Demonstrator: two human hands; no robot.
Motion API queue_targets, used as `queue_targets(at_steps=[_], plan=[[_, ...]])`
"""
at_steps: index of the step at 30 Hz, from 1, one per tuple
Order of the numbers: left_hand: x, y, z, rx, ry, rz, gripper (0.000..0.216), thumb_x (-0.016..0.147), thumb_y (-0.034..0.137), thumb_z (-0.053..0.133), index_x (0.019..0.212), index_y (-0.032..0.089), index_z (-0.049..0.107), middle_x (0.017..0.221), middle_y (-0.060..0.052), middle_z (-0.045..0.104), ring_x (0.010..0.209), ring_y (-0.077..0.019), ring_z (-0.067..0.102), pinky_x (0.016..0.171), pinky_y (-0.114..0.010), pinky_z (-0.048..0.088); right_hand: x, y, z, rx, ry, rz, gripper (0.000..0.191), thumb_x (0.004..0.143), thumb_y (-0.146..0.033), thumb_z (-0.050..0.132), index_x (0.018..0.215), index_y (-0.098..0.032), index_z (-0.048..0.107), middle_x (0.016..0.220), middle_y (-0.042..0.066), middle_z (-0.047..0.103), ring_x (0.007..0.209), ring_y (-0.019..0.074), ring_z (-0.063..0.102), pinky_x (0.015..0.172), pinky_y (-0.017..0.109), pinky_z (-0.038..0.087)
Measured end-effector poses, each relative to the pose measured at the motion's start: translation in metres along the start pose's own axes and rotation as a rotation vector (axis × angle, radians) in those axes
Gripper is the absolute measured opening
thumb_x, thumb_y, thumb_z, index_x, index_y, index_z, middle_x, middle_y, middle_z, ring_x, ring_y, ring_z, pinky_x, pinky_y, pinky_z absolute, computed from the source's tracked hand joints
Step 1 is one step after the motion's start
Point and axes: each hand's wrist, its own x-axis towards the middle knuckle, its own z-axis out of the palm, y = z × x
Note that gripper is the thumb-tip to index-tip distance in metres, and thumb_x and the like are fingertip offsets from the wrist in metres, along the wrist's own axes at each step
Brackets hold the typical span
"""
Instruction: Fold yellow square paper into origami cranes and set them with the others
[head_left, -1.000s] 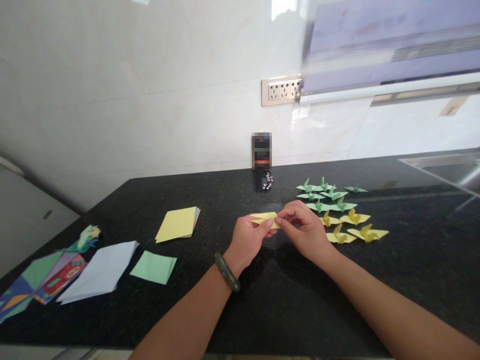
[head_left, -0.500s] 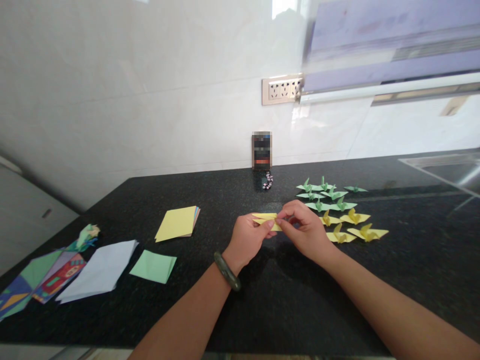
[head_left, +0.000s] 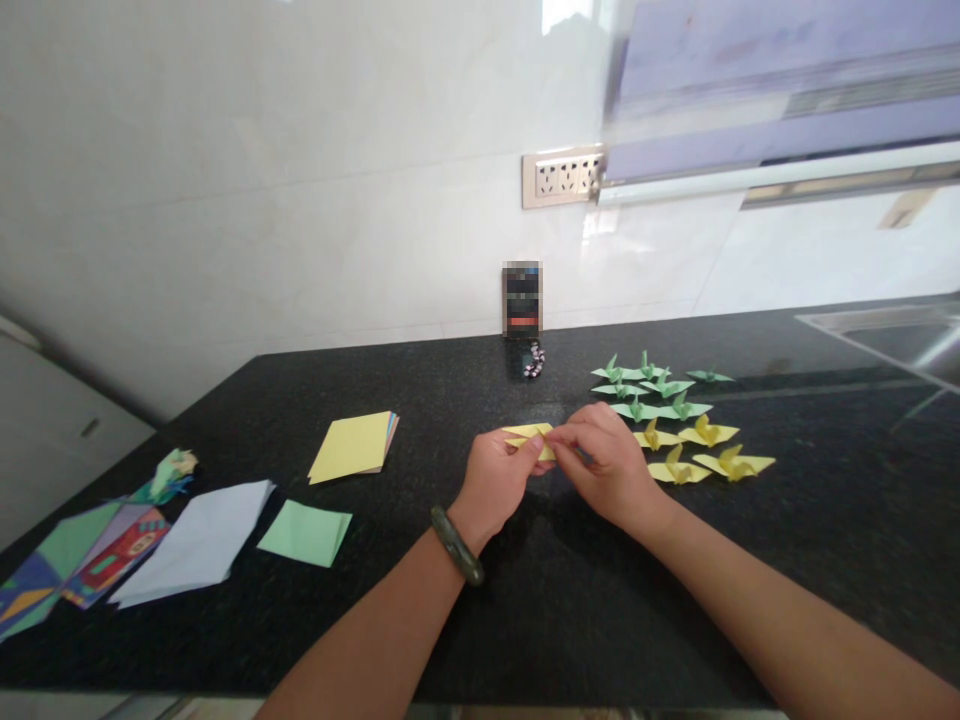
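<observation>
Between my two hands is a small piece of folded yellow paper (head_left: 531, 433), held above the dark counter. My left hand (head_left: 499, 480), with a dark green bangle (head_left: 457, 546) on its wrist, grips the paper's left side between thumb and fingers. The fingertips of my right hand (head_left: 607, 465) pinch its right edge; the exact crease there is too small to make out. Just right of my right hand stand several yellow paper cranes (head_left: 706, 432). Behind those sit several green paper cranes (head_left: 636, 408).
On the black counter (head_left: 420, 620), a yellow-topped paper stack (head_left: 352, 447), green sheets (head_left: 307, 532), white sheets (head_left: 202, 540) and a colourful packet (head_left: 112, 560) lie leftward. A phone (head_left: 523, 300) leans on the wall by a beaded strap (head_left: 534, 361). A sink (head_left: 847, 322) is far right.
My right fingers have shifted slightly left along the folded yellow paper, with the hand a little more closed around its edge. My left hand keeps its hold; the cranes and stacks stay put.
</observation>
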Motion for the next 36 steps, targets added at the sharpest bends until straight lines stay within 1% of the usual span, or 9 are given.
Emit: queue_targets(at_steps=[6,11,20,25,27,28,31,33,36], plan=[[0.0002,0.0,-0.0011,-0.143,-0.044,-0.06,0.026,0.067,0.033,0.066,0.074,0.009,0.067,0.064,-0.005,0.065,0.057,-0.0114,0.059,0.06,-0.024,0.048,0.0001,0.0007,-0.0001,-0.014,-0.031,-0.026,0.013,0.081,-0.017,0.052,0.077,-0.019,0.064,0.068,0.005,0.056,0.066,0.0164,0.05,0.062,0.031,0.041],[0.0006,0.0009,-0.0016,-0.226,-0.054,-0.086,0.024,0.067,0.032,0.067,0.072,0.009,0.066,0.062,-0.004,0.064,0.056,-0.0107,0.058,0.059,-0.024,0.048,0.002,-0.0025,-0.0039,0.02,-0.046,-0.023,0.013,0.08,-0.015,0.051,0.079,-0.018,0.063,0.068,0.005,0.056,0.066,0.0164,0.05,0.064,0.032,0.041],[0.0006,0.0011,-0.0028,-0.264,-0.089,-0.1,0.024,0.068,0.032,0.066,0.075,0.009,0.067,0.065,-0.005,0.065,0.058,-0.0107,0.058,0.061,-0.024,0.048,0.0009,-0.0018,-0.0042,0.035,-0.043,-0.016,0.012,0.078,-0.015,0.052,0.08,-0.018,0.063,0.069,0.005,0.055,0.068,0.0168,0.05,0.064,0.032,0.041],[0.0001,0.0022,-0.0013,-0.157,-0.05,-0.057,0.025,0.067,0.033,0.068,0.074,0.009,0.068,0.06,-0.003,0.063,0.053,-0.0079,0.055,0.054,-0.019,0.045,0.0005,-0.0033,-0.0028,0.082,-0.051,-0.032,0.013,0.077,-0.014,0.053,0.079,-0.018,0.065,0.071,0.004,0.055,0.068,0.0164,0.05,0.064,0.032,0.041],[0.0004,0.0017,-0.0012,-0.139,-0.025,-0.058,0.027,0.067,0.034,0.068,0.074,0.009,0.068,0.058,-0.003,0.063,0.052,-0.008,0.054,0.052,-0.019,0.044,0.0004,-0.0047,-0.0017,0.145,-0.046,0.032,0.013,0.077,-0.014,0.052,0.078,-0.019,0.064,0.07,0.004,0.054,0.068,0.0158,0.05,0.062,0.03,0.041],[0.0005,0.0013,-0.0013,-0.136,-0.012,-0.061,0.027,0.068,0.035,0.067,0.075,0.008,0.069,0.059,-0.004,0.063,0.052,-0.0084,0.054,0.052,-0.02,0.044,0.0002,-0.0053,-0.001,0.184,-0.036,0.096,0.012,0.077,-0.015,0.052,0.078,-0.018,0.064,0.07,0.003,0.053,0.067,0.0153,0.05,0.06,0.029,0.041],[0.0004,0.0006,-0.0014,-0.114,0.021,-0.059,0.029,0.068,0.035,0.067,0.079,0.009,0.069,0.063,-0.005,0.065,0.054,-0.0097,0.056,0.052,-0.021,0.045,-0.0005,-0.0059,0.0017,0.274,-0.003,0.362,0.009,0.078,-0.021,0.054,0.083,-0.017,0.06,0.073,0.003,0.053,0.064,0.0138,0.051,0.053,0.025,0.042],[0.0,0.0005,-0.0014,-0.089,0.024,-0.04,0.028,0.069,0.035,0.066,0.08,0.009,0.069,0.065,-0.005,0.065,0.055,-0.01,0.057,0.053,-0.021,0.046,-0.001,-0.0057,0.0033,0.307,-0.028,0.491,0.014,0.077,-0.029,0.057,0.084,-0.017,0.059,0.072,0.003,0.055,0.062,0.0136,0.051,0.052,0.024,0.041],[-0.0005,0.0004,-0.0011,-0.046,0.017,-0.001,0.028,0.071,0.035,0.065,0.079,0.009,0.068,0.065,-0.005,0.065,0.057,-0.0104,0.058,0.055,-0.021,0.047,-0.0011,-0.005,0.0047,0.347,-0.123,0.548,0.022,0.077,-0.038,0.057,0.073,-0.016,0.059,0.065,0.002,0.057,0.06,0.0137,0.051,0.054,0.025,0.042]])
